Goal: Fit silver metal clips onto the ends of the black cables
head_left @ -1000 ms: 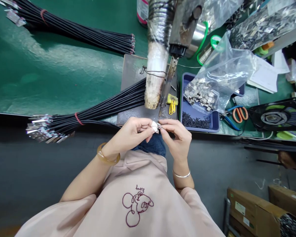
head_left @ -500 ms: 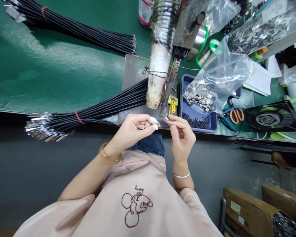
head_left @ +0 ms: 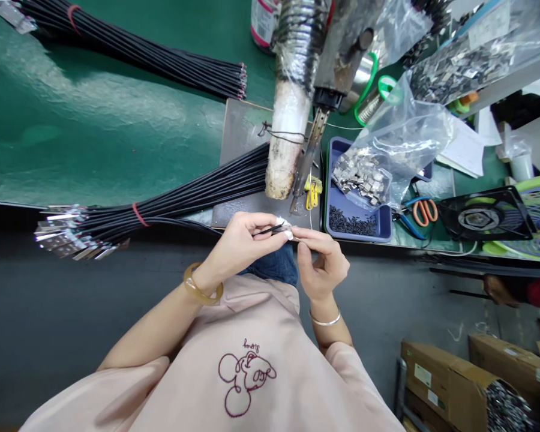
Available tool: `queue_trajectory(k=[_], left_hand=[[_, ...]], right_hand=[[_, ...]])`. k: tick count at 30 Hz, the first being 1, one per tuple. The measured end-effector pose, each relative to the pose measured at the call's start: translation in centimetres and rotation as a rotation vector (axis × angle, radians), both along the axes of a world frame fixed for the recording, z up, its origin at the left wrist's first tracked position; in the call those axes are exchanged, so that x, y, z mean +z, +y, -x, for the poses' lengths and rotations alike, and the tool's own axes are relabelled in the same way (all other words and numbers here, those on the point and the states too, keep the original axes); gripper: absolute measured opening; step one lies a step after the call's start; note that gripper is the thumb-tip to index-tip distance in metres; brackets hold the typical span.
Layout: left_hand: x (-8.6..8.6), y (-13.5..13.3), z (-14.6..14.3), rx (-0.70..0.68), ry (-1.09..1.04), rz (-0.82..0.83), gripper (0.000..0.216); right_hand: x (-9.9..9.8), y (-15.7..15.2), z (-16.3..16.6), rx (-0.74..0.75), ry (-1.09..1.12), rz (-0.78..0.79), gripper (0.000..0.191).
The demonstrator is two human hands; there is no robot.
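White wrapping covers the fingertips of my left hand (head_left: 245, 240), which pinches the end of a black cable (head_left: 270, 230) at the table's front edge. My right hand (head_left: 324, 261) meets it there, forefinger stretched to the cable's tip and the thumb tucked below. Whatever the right fingers hold is too small to make out. A thin pale wire (head_left: 311, 207) runs down behind the right hand. Just beyond both hands is the tip of a soldering iron (head_left: 300, 183), pointing down beside a stained white pipe (head_left: 282, 153). Black cables (head_left: 198, 191) in a banded bundle lie to the left.
A blue tray (head_left: 384, 235) at the right holds small black pieces and a bag of metal parts (head_left: 364, 180). Pliers (head_left: 425, 212) and a black fan (head_left: 481, 217) lie farther right. Another cable bundle (head_left: 153, 57) rests at the back left. Cartons (head_left: 445, 384) stand below right.
My right hand has moved left, bringing its forefinger against the cable tip in my left hand. The black cable now shows between the left fingers. The view has shifted slightly.
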State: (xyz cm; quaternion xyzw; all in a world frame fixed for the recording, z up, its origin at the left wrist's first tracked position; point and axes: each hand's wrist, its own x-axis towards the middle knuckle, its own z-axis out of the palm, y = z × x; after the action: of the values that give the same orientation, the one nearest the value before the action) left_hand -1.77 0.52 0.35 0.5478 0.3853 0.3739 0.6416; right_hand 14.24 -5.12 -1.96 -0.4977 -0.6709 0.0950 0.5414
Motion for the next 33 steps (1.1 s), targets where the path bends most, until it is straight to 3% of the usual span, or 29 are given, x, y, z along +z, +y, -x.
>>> queue_trajectory(k=[7, 13, 22, 30, 33], left_hand=[[-0.4, -0.3, -0.2, 0.046, 0.026, -0.038, 0.013], [-0.6, -0.2, -0.1, 0.068, -0.024, -0.003, 0.012], [-1.0, -0.2, 0.0, 0.030, -0.020, -0.032, 0.017], [-0.8, -0.2, -0.5, 0.086, -0.006, 0.007, 0.016], [-0.7, -0.2, -0.5, 0.093, 0.015, -0.026, 0.017]], right_hand=[[1.0, -0.1, 0.2, -0.034, -0.257, 0.023, 0.027], [1.7, 0.3, -0.3, -0.167, -0.065, -0.013, 0.021], [1.8, 0.6, -0.2, 0.032, -0.010, 0.002, 0.022], [0.8, 0.6, -0.2, -0.035, 0.098, -0.033, 0.021], [0.7, 0.6, -0.1, -0.015, 0.019, -0.080, 0.020]])
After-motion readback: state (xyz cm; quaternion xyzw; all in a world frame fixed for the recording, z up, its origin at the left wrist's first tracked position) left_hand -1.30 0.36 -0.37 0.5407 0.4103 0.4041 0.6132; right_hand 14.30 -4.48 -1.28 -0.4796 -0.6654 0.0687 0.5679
